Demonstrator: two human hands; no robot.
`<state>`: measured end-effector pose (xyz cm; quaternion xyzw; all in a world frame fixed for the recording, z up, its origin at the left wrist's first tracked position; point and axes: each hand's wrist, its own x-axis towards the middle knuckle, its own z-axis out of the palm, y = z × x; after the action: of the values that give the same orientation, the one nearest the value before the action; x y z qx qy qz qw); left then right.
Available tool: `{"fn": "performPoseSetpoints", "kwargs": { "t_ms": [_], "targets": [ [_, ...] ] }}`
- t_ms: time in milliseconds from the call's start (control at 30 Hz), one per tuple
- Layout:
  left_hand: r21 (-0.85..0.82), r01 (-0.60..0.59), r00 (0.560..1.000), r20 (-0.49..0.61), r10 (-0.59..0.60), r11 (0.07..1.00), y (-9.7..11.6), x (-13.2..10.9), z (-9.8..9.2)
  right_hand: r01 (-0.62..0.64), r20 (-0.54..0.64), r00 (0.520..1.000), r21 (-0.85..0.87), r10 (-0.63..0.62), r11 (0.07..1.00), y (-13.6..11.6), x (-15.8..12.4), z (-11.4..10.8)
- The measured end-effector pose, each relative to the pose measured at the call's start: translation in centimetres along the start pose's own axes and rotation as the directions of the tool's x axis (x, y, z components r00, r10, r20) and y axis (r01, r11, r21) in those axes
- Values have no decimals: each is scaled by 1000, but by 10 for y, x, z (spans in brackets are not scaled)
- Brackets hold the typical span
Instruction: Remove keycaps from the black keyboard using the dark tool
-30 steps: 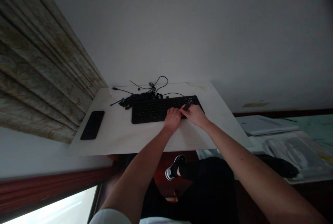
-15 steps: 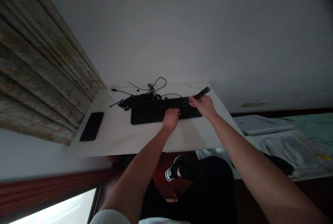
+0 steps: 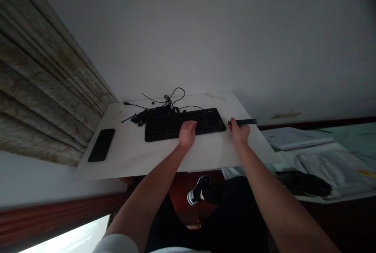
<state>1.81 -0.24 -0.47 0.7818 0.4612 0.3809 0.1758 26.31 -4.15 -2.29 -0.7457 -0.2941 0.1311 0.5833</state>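
Note:
A black keyboard [image 3: 164, 128] lies on the white table. My left hand [image 3: 187, 133] rests on its front middle part, fingers lying on the keys and holding nothing I can see. Just past the keyboard's right end, my right hand [image 3: 239, 131] is closed round a black-handled keycap puller [image 3: 248, 121]. The handle points right, and thin wire loops reach left over the keyboard's right end. Behind the keyboard's left half is a heap of loose black keycaps [image 3: 143, 116]. A blue stick-like tool [image 3: 129, 118] lies at the heap's left side.
A black phone [image 3: 101, 145] lies at the table's left. The keyboard's black cable [image 3: 176, 93] is looped near the wall. A patterned curtain [image 3: 53, 73] hangs to the left. Right of the table are papers [image 3: 296, 137] and a plastic-wrapped pack [image 3: 323, 167] on a lower surface.
My right hand has moved right and a little down, off the keyboard, and the keycap puller has swung from slanting upward to nearly level. My left hand stays on the keyboard.

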Motion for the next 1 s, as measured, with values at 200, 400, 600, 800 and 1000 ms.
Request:
{"fn": "performPoseSetpoints", "kwargs": {
  "t_ms": [200,400,600,800,1000],
  "targets": [
    [-18,270,948,-171,-269,963,-53,15,-73,24,4,1000,-54,-23,998,1,1,-1],
    [156,441,876,-286,-387,884,-132,18,-173,22,28,999,-64,-20,998,1,-1,0],
    [197,596,801,-222,-556,779,-170,5,-201,-12,36,999,-40,13,999,-2,-1,1],
    [253,416,893,-296,-340,873,-156,11,-187,10,13,1000,2,-10,1000,-9,-5,1],
    [314,14,999,-36,-3,949,-69,12,-107,-8,15,1000,24,8,1000,-5,-3,2]
  ]
}}
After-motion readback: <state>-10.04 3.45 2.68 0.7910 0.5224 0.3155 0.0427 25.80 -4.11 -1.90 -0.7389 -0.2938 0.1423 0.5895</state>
